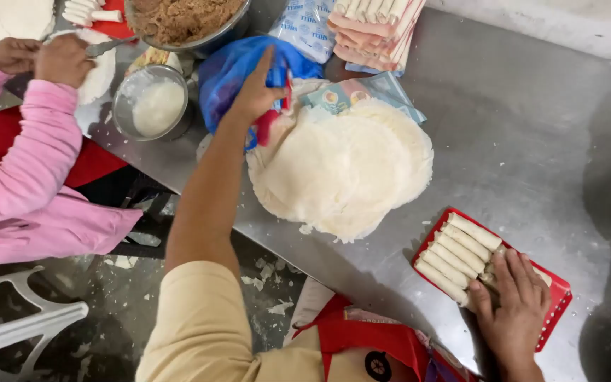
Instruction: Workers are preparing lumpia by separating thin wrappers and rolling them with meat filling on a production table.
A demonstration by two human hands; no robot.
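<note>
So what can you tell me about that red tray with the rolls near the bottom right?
The red tray is a shallow rectangular one, plastic by its look, lying flat and askew on the grey metal table near its edge. A neat row of pale rolled wraps fills its left part, side by side. The right hand rests palm down on the tray, touching the rolls and hiding the middle. The far right corner shows a perforated rim.

Six rolled wrappers (pixel 461 253) on one red tray (pixel 556 297), one wrapper stack (pixel 341 170), two metal bowls (pixel 151 106).
</note>
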